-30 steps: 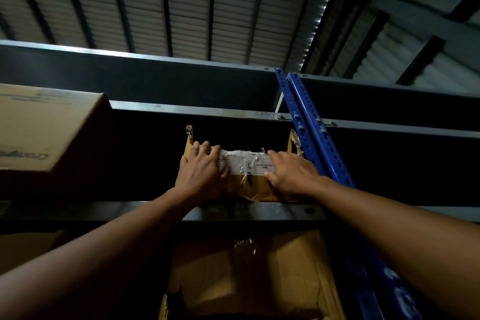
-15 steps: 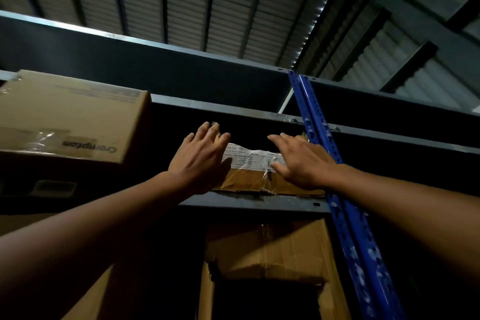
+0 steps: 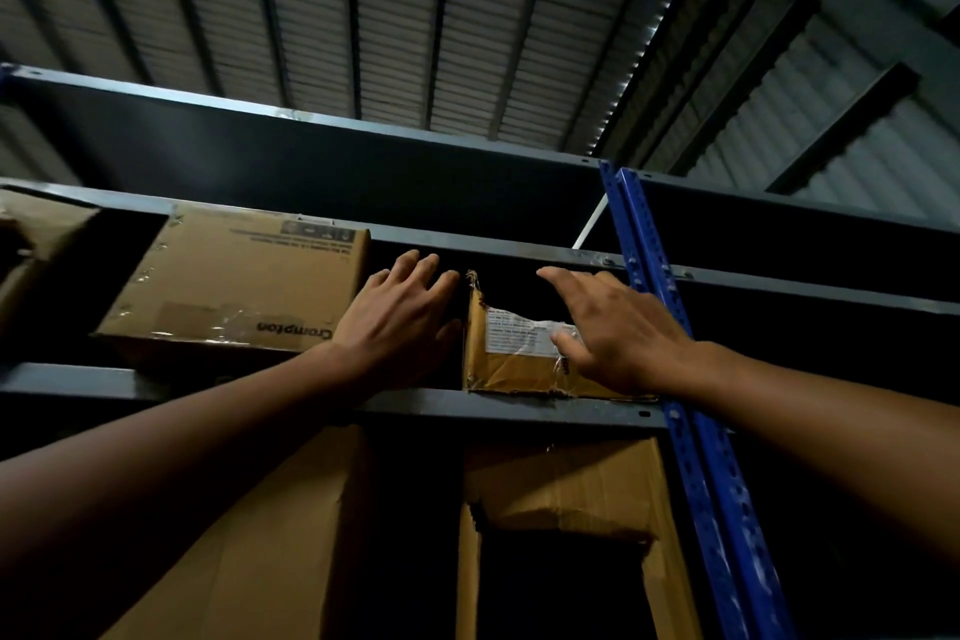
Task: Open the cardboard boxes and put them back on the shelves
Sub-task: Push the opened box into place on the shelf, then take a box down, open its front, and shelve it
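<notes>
Up on the high shelf point(image 3: 519, 412), my left fingers point(image 3: 415, 270) are spread out and loose, holding nothing. A moment ago both hands were pressed flat on the front of the small torn box point(image 3: 511, 369). Now my left hand point(image 3: 400, 327) has slid off to its left side. My right hand point(image 3: 628, 333) has lifted too, its fingers point(image 3: 566, 278) loose and holding nothing. I can't tell if my thumb is touching the white label point(image 3: 519, 335). The box sits on the shelf between the big Crompton box point(image 3: 234, 286) and the blue post point(image 3: 657, 327), so I think this one is put back and I can go for another. My right hand hides the box's right end. Inside it is too dark to see, the label words are too small to read, and the far-left box point(image 3: 31, 244) is cut off.
</notes>
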### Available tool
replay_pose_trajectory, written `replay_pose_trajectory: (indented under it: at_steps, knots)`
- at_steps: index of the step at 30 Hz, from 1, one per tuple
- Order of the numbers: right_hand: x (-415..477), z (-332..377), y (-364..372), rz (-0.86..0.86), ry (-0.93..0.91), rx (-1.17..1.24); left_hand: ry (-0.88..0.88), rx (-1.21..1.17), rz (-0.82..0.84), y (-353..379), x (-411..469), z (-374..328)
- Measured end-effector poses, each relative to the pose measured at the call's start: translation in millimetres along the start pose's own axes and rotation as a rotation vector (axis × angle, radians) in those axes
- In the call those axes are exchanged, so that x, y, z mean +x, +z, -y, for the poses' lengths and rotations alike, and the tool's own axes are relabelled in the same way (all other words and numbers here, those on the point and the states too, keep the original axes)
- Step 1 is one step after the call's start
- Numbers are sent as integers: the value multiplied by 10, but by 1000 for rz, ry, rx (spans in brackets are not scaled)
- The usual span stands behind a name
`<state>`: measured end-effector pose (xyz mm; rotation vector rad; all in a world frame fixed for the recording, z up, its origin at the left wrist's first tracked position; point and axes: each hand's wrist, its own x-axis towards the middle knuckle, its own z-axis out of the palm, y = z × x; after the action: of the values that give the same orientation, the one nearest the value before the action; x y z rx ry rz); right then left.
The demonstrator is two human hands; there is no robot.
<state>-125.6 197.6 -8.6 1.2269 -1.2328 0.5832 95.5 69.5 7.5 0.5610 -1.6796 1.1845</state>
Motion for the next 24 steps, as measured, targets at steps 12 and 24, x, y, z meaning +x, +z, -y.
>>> replay_pose_trajectory:
  at_steps: [12, 24]
  knots:
    - [200, 717, -330, 99, -31, 38, -1, 80, 97, -415, -469, 678]
    - [761, 1927, -24, 5, 47, 73, -137, 233, 132, -519, -1023, 1904]
